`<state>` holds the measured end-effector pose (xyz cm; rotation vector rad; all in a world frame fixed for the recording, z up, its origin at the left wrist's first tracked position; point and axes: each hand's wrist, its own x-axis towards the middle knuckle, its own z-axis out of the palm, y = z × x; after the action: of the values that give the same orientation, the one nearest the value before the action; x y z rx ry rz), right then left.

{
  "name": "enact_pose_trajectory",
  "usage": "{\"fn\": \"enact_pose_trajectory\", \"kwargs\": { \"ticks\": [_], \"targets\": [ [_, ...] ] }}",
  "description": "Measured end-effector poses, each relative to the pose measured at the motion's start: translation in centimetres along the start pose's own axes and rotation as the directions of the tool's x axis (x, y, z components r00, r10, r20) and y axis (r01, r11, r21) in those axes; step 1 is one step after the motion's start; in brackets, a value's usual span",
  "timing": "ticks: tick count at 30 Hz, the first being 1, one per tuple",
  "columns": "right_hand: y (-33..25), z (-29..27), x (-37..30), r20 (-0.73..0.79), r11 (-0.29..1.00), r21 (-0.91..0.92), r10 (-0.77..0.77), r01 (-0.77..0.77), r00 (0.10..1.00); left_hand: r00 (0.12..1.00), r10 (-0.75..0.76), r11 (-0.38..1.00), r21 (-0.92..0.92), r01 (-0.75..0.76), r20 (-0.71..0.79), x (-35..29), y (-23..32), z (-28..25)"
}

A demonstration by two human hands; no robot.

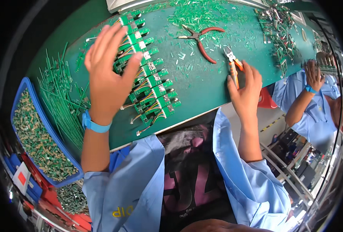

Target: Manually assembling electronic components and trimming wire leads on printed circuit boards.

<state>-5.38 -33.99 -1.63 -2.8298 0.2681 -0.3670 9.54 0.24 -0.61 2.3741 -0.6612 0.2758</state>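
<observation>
A row of joined green circuit boards [156, 80] with small wire bundles and white plugs lies across the left part of the green table. My left hand [109, 71] is over its left side, fingers stretched and thumb apart, holding nothing; whether it touches the boards I cannot tell. On the right, my right hand [247, 87] is closed round the handles of orange-handled cutting pliers [233, 72]. Their jaws point away from me, slightly apart. Beyond the boards, red-handled pliers [196, 35] lie with handles spread among green scraps.
Thin green strips [59, 87] lie left of the boards, beside a blue bin [44, 120] full of small parts. Green offcuts [202, 13] are heaped at the back. A pile of wired boards [278, 33] lies at the right, where a co-worker's hand [313, 75] shows.
</observation>
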Motion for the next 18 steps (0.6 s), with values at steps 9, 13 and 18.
{"fn": "enact_pose_trajectory", "kwargs": {
  "ticks": [9,13,18],
  "targets": [
    [-9.6,1.5,-5.7,0.646,0.296,0.762,-0.295,-0.576,0.703,0.970,-0.206,0.974,-0.066,0.216,0.133,7.0,-5.2,-0.8],
    [-11.6,3.5,-7.0,0.600,0.162,0.798,-0.296,-0.580,0.743,0.924,-0.311,0.936,-0.099,0.338,0.222,7.5,-4.2,-2.8],
    [-11.3,4.4,-5.9,0.504,0.065,0.862,-0.224,-0.503,0.834,0.879,-0.373,0.923,0.020,0.384,0.297,6.5,-4.6,-4.6]
  ]
}}
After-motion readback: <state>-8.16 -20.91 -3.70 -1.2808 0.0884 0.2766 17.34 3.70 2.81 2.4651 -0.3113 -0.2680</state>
